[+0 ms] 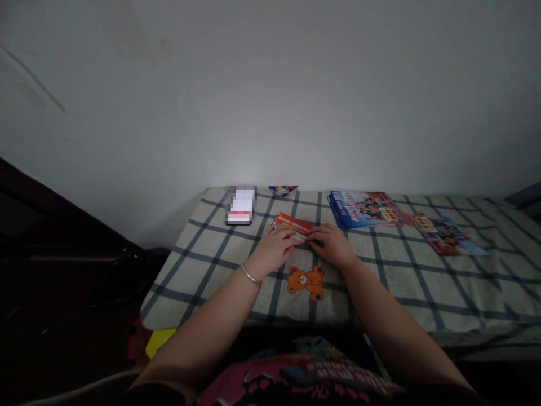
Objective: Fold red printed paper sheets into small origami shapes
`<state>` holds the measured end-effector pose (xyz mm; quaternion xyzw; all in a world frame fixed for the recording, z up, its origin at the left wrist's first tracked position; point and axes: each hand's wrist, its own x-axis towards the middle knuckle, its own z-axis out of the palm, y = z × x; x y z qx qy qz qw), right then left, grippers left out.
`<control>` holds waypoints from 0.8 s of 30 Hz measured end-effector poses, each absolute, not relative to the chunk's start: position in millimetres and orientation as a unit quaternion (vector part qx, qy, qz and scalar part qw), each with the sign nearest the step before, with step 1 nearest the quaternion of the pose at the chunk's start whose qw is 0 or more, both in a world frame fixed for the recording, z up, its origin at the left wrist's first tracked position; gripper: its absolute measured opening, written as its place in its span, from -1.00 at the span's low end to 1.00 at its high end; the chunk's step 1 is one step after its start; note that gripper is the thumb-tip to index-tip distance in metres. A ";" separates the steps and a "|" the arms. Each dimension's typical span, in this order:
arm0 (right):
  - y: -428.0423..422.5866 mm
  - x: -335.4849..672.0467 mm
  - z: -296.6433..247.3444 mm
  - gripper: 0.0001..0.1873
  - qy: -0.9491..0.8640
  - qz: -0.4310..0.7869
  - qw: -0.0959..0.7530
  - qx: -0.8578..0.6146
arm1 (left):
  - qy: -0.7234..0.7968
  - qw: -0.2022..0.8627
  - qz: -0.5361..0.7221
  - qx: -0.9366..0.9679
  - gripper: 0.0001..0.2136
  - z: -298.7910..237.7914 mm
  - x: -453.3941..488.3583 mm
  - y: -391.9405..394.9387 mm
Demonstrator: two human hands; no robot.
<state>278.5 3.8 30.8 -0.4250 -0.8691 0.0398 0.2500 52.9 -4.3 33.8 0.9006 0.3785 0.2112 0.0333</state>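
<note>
A red-orange printed paper leaflet (292, 221) with pale lettering lies on the checked tablecloth, apparently folded. My left hand (274, 248), with a silver bangle at the wrist, presses its curled fingers on the leaflet's left and front part. At the right end, the fingers of my right hand (333, 246) are drawn together on the paper's edge. The fingers of both hands hide part of the leaflet. Just in front of them is an orange bear picture (306, 282) on the cloth.
A phone (240, 206) with a blurred-out screen lies at the back left. Near the wall is a small folded colourful paper (283, 191). A stack of blue printed leaflets (359, 208) and another colourful leaflet (450, 234) lie to the right. The wall (270, 101) borders the table (203, 265).
</note>
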 end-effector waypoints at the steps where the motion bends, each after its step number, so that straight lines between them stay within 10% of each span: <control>1: 4.1 277.9 30.8 -0.86 -0.865 0.040 0.247 -0.434 | 0.377 0.028 0.209 0.902 -0.77 34.8 53.7 -5.3; 24: 6.7 268.3 30.7 -0.90 -0.804 0.026 0.228 -0.549 | 0.366 -0.004 0.181 0.913 -0.77 38.9 64.4 -12.8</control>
